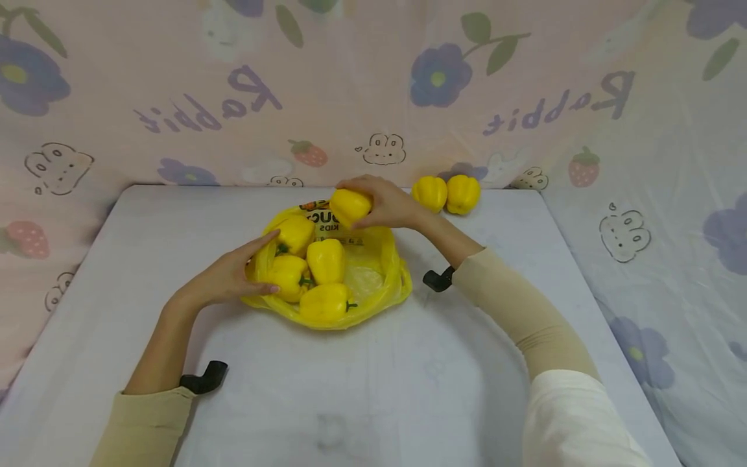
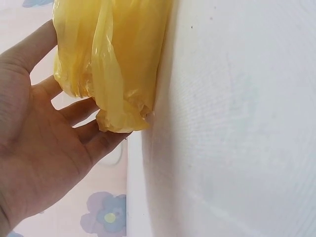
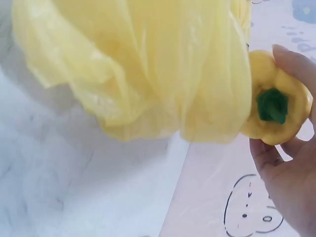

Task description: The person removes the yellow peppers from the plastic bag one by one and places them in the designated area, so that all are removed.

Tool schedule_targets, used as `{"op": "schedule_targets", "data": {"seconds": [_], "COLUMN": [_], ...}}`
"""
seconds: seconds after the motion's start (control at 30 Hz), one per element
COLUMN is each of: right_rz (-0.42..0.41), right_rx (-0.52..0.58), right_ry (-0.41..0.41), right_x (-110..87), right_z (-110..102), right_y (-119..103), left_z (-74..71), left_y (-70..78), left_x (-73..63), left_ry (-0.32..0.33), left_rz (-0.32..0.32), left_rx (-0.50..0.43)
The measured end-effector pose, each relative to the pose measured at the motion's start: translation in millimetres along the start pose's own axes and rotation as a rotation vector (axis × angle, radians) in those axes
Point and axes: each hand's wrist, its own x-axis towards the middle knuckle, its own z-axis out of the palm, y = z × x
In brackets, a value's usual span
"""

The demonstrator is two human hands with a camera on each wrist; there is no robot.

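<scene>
A yellow plastic bag with dark print stands with its mouth spread wide. Inside it lie several yellow bell peppers, some with green stems showing. My left hand holds the bag's left side, its thumb over the rim by a pepper; in the left wrist view its fingers pass behind the crinkled plastic. Over the bag's far rim, my right hand grips another yellow bell pepper between thumb and fingers. The right wrist view shows that pepper's green stem beside the bag.
Two more yellow bell peppers sit side by side at the back edge of the white table, right of the bag. A curtain printed with flowers and rabbits hangs behind. Black wrist-worn devices project beside both forearms.
</scene>
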Motion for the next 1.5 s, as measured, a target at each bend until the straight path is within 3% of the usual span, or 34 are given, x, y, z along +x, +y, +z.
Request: {"op": "schedule_targets", "data": {"seconds": [0.6, 0.9, 1.33, 1.5], "right_rz": [0.168, 0.229, 0.277, 0.363], "right_rx": [0.197, 0.179, 0.125, 0.112], "right_ry": [0.159, 0.291, 0.363, 0.382], "right_x": [-32.4, -52.7, -81.0, -93.8], "right_z": [-19, -34, -57, -64], "right_y": [28, 46, 70, 77], "left_z": [-1.9, -3.1, -1.1, 0.0], "left_y": [0.3, 1.7, 2.6, 1.6], "left_x": [-0.7, 2.0, 5.5, 5.4], "left_ry": [0.003, -0.003, 0.011, 0.007], "left_rz": [-0.032, -0.056, -0.076, -0.050], "left_rx": [0.001, 0.018, -0.016, -0.029]}}
